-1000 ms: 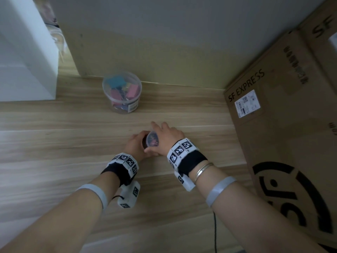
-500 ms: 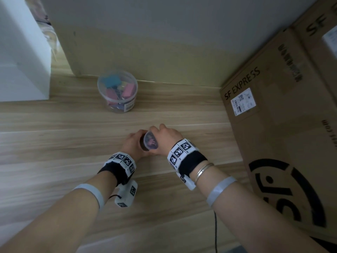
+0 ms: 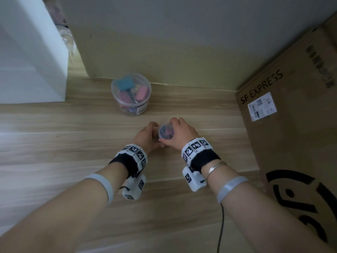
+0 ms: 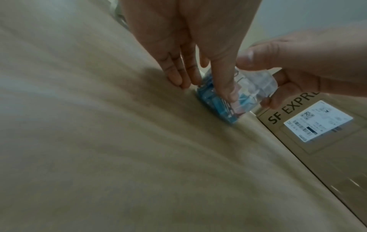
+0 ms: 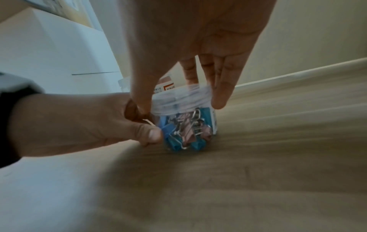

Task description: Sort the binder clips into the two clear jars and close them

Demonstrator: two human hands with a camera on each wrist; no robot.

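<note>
Gripping now: your left hand (image 5: 83, 124) pinches the small clear jar (image 5: 188, 130) low on the wooden floor, mid-plank; your right hand (image 5: 190, 47) clasps its lid (image 5: 178, 98).
Risk: the lid looks tilted; it may seat crooked.
Cause: uneven pressure tipping the jar, spilling binder clips (image 5: 184, 133).

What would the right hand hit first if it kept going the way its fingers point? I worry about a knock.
Probably the floor: the right hand points down over the small jar's lid.

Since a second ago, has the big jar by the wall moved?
No. The big jar sits at the same spot beside the wall corner; only the camera shifted.
</note>
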